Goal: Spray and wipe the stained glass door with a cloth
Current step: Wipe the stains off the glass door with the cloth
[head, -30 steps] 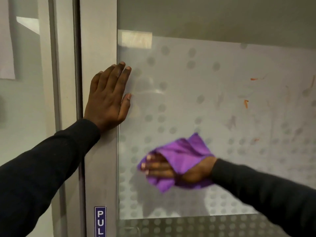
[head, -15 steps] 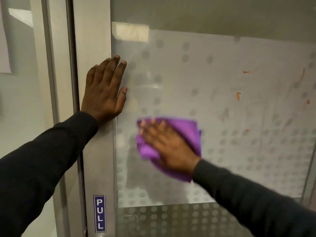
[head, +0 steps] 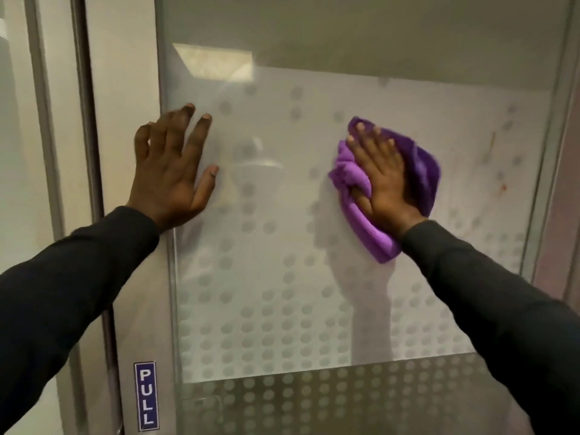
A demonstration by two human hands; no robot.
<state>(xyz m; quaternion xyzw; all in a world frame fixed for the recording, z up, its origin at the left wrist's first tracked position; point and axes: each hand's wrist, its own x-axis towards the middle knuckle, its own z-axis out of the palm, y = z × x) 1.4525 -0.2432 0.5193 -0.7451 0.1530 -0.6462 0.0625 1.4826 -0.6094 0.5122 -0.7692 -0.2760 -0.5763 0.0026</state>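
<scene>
The glass door [head: 276, 215] is a frosted pane with rows of grey dots that grow denser toward the bottom, where a darker dotted band runs across. It sits in a pale metal frame [head: 125, 89]. The right hand [head: 383, 180] presses a purple cloth [head: 423, 171] flat on the glass, fingers straight and close together, pointing up. The thumb is partly buried in a bunched fold of the fabric. The cloth is soft and crumpled, showing beyond the fingertips, along both sides of the hand and in a thick roll below the thumb, down to the wrist. To the right of those fingers, near the pane's edge, faint marks show: a small reddish spot [head: 503, 186] and a thin brownish streak [head: 491, 146] above it. The left hand [head: 171, 171] lies flat with fingers spread apart, palm over the frame's edge and fingertips on the glass, holding nothing. Well below it, a blue PULL sign [head: 146, 396] is fixed upright on the frame.
</scene>
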